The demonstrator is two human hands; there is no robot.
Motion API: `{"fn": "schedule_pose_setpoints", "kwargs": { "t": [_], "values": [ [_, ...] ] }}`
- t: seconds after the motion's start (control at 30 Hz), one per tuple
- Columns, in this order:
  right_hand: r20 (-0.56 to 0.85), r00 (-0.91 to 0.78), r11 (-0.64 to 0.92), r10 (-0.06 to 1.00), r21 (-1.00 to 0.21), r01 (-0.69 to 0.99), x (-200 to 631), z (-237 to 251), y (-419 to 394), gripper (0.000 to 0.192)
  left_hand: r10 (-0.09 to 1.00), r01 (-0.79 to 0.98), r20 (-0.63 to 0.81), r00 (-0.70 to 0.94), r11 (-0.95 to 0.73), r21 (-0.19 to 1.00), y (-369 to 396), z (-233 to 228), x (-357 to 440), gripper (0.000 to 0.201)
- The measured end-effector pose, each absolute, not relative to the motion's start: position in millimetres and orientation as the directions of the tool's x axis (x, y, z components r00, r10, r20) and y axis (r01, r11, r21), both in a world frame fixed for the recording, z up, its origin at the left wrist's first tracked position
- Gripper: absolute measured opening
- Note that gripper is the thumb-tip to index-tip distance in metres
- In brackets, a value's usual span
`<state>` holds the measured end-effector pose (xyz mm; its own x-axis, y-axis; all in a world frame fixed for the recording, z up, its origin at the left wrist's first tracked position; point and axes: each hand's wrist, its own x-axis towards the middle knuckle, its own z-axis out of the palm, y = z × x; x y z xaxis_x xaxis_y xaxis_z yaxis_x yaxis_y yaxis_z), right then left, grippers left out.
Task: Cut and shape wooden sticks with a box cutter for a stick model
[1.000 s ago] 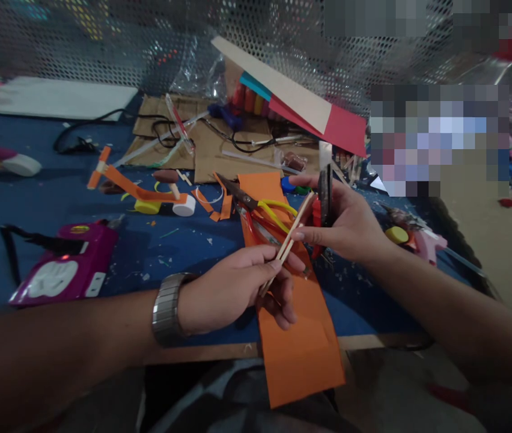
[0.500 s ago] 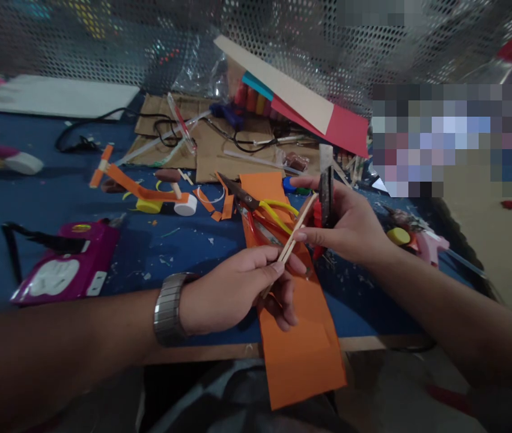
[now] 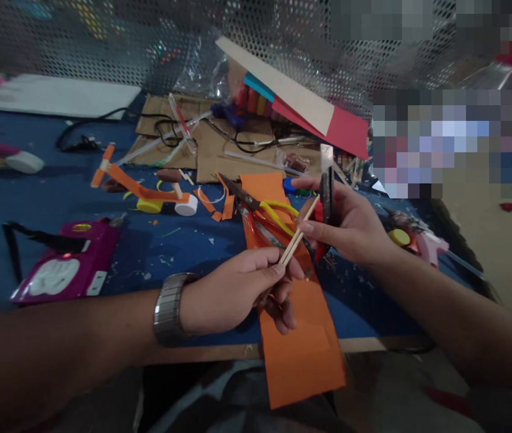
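The left hand [image 3: 233, 291] pinches two thin pale wooden sticks [image 3: 292, 245] low down and the right hand [image 3: 350, 222] pinches them higher, probably to line them up, its fingers also holding a slim black-and-red tool [image 3: 327, 195]. The sticks slant between both grips, over a long orange paper strip [image 3: 303, 358]

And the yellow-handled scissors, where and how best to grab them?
By the yellow handles, probably from above on the right side: the dark blades point away to the left, leaving the handles nearer. The right hand, gripping wooden sticks, is close to those handles, so I'd shift it aside first.
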<state>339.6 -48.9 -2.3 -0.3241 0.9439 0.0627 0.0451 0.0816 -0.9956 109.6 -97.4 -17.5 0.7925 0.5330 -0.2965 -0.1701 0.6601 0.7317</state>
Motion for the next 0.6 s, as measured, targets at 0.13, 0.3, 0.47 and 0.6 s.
{"fn": "schedule_pose_setpoints", "kwargs": {
  "t": [0.13, 0.3, 0.47, 0.6],
  "values": [
    [0.063, -0.341, 0.089, 0.938, -0.994, 0.061, 337.6, 0.2, -49.0, 0.071, 0.527, -0.149, -0.311, 0.791, 0.659, 0.738, -97.1, -15.6, 110.5, 0.022],
    [0.094, -0.382, 0.141, 0.920, -0.985, 0.098, 336.2, 1.9, -48.5, 0.071, 0.513, -0.129, -0.318, 0.797, 0.660, 0.740, -97.3, -14.0, 109.8, 0.023],
    [0.115, -0.360, 0.161, 0.926, -0.982, 0.100, 337.1, 0.8, -48.9, 0.068, 0.529, -0.100, -0.343, 0.776, 0.640, 0.762, -97.7, -10.8, 108.8, 0.022],
    [0.120, -0.357, 0.168, 0.926, -0.980, 0.107, 337.7, -0.6, -48.5, 0.062, 0.515, -0.060, -0.358, 0.779, 0.629, 0.775, -97.3, -10.8, 107.7, 0.025]
  ]
}}
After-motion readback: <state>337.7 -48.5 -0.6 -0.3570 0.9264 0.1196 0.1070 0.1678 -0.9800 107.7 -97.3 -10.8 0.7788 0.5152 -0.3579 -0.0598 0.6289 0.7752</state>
